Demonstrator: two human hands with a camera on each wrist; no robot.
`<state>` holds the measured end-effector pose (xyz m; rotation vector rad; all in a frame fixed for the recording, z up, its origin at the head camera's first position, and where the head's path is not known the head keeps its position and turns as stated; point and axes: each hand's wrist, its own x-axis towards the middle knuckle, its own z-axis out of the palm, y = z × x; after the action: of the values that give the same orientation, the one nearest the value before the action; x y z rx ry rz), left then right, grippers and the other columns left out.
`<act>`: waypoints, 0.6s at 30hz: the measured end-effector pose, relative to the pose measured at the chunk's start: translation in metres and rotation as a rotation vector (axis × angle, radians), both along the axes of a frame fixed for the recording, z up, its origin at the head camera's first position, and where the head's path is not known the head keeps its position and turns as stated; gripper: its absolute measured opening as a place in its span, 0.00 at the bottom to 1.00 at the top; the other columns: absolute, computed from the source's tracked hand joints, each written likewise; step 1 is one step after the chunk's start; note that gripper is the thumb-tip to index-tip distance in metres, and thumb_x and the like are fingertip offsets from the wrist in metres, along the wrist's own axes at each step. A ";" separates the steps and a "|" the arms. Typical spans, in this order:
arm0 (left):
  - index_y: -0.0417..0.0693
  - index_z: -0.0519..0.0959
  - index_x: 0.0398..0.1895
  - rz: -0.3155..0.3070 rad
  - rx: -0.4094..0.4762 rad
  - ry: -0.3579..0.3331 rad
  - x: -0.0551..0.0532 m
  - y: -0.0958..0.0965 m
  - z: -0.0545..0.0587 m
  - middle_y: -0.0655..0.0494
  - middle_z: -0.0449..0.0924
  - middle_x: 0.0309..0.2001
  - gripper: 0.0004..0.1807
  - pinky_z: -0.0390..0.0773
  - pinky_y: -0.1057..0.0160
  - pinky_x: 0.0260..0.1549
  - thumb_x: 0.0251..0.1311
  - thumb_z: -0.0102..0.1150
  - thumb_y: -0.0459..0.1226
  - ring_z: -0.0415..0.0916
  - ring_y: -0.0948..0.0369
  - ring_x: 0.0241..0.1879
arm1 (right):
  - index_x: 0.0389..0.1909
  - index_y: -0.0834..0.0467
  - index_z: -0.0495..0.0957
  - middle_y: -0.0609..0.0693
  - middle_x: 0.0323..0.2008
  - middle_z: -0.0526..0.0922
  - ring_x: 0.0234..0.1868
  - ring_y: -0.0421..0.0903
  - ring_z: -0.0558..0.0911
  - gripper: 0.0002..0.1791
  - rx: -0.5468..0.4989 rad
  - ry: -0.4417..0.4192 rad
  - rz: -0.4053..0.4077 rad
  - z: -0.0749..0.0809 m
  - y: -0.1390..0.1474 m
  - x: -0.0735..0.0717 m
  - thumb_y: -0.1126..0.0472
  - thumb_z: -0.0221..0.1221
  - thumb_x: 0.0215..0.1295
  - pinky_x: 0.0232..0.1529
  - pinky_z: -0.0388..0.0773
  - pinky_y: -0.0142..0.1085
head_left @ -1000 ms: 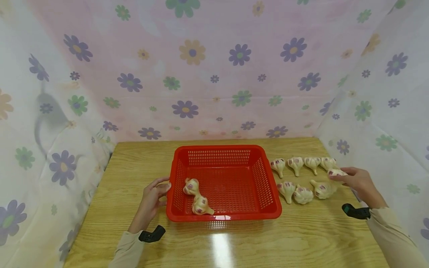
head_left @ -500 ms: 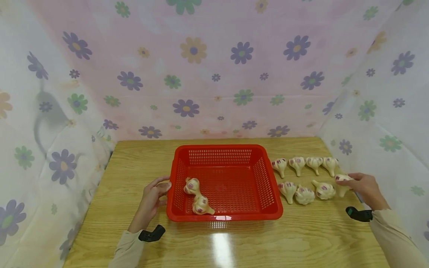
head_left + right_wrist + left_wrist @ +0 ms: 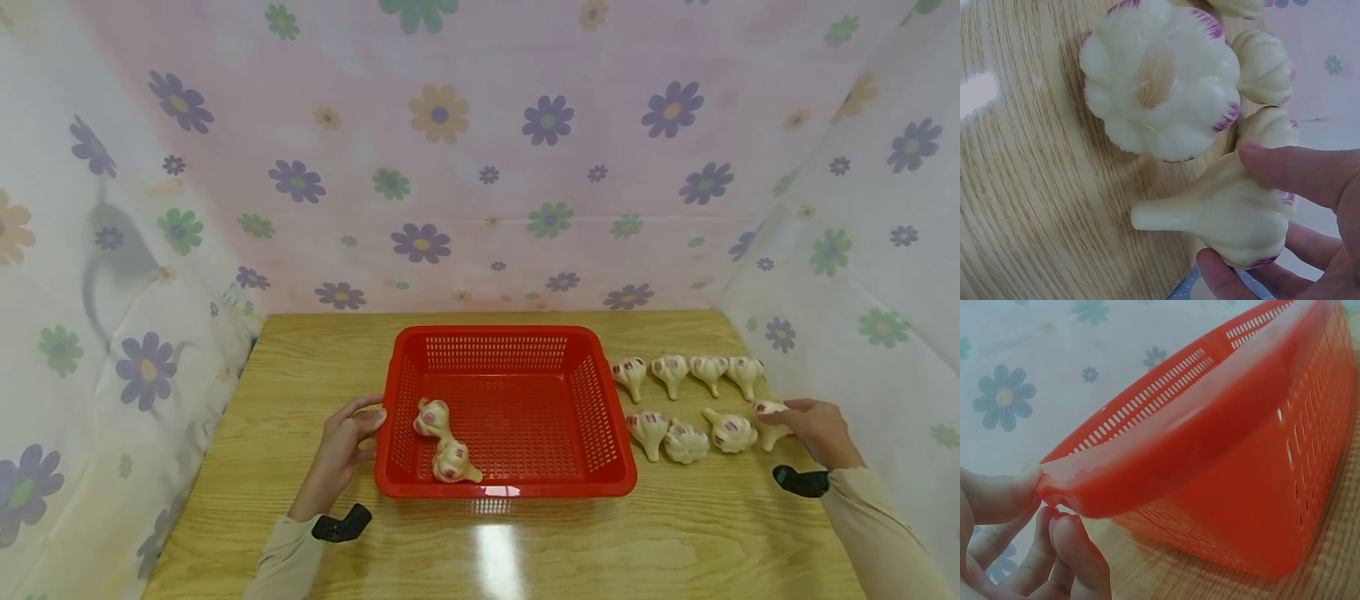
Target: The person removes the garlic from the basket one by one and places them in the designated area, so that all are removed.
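Observation:
A red plastic basket (image 3: 504,487) with slotted walls stands mid-table, two garlic bulbs (image 3: 452,461) lying at its left inside. My left hand (image 3: 341,446) pinches its left rim; in the left wrist view the thumb is above the rim (image 3: 1166,469) and curled fingers below. Far right, my right hand (image 3: 821,429) holds a garlic bulb (image 3: 771,423) at the right end of the nearer row. Seen from the right wrist, thumb and fingers lie on opposite sides of that white, purple-streaked bulb (image 3: 1235,209), its stem pointing left. Another garlic bulb (image 3: 1160,81) lies close beside it.
Right of the basket, garlic bulbs lie in two rows, a back row (image 3: 708,371) and a nearer row (image 3: 686,442). The wooden table (image 3: 315,350) meets flowered cloth (image 3: 487,167) at the back and both sides.
My right hand has brought its garlic bulb from beside the back row toward me, to the nearer row's right end. My left hand keeps its hold on the rim. The head view shifted slightly.

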<state>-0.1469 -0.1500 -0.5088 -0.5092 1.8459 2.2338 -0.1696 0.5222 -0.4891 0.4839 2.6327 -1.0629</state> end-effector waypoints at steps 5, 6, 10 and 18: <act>0.44 0.72 0.59 -0.003 -0.008 0.006 -0.001 0.000 -0.001 0.53 0.80 0.38 0.22 0.80 0.56 0.26 0.60 0.59 0.35 0.79 0.57 0.35 | 0.62 0.83 0.53 0.81 0.60 0.54 0.53 0.74 0.67 0.49 -0.026 -0.028 -0.025 -0.004 -0.001 -0.006 0.44 0.59 0.62 0.47 0.72 0.57; 0.45 0.72 0.58 0.001 -0.008 0.005 -0.001 0.000 -0.002 0.53 0.80 0.39 0.22 0.80 0.56 0.26 0.60 0.59 0.35 0.79 0.57 0.35 | 0.62 0.82 0.54 0.81 0.60 0.54 0.53 0.74 0.66 0.49 -0.029 -0.035 -0.025 -0.005 -0.001 -0.007 0.44 0.59 0.62 0.47 0.72 0.57; 0.45 0.73 0.57 0.007 -0.008 0.003 -0.001 0.000 -0.001 0.52 0.80 0.39 0.21 0.80 0.56 0.26 0.60 0.59 0.35 0.79 0.57 0.35 | 0.60 0.82 0.57 0.80 0.61 0.53 0.55 0.75 0.64 0.46 -0.045 -0.034 -0.014 -0.009 -0.003 -0.010 0.44 0.59 0.62 0.47 0.72 0.57; 0.43 0.72 0.59 -0.004 -0.013 -0.005 0.000 0.001 0.002 0.54 0.80 0.38 0.23 0.79 0.59 0.24 0.60 0.60 0.36 0.78 0.58 0.35 | 0.61 0.83 0.54 0.82 0.59 0.54 0.53 0.76 0.66 0.44 -0.044 0.022 0.005 -0.010 -0.007 -0.009 0.49 0.57 0.64 0.46 0.72 0.57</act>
<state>-0.1471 -0.1492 -0.5072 -0.5122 1.8582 2.2170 -0.1791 0.5148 -0.4994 0.4581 2.6219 -1.1284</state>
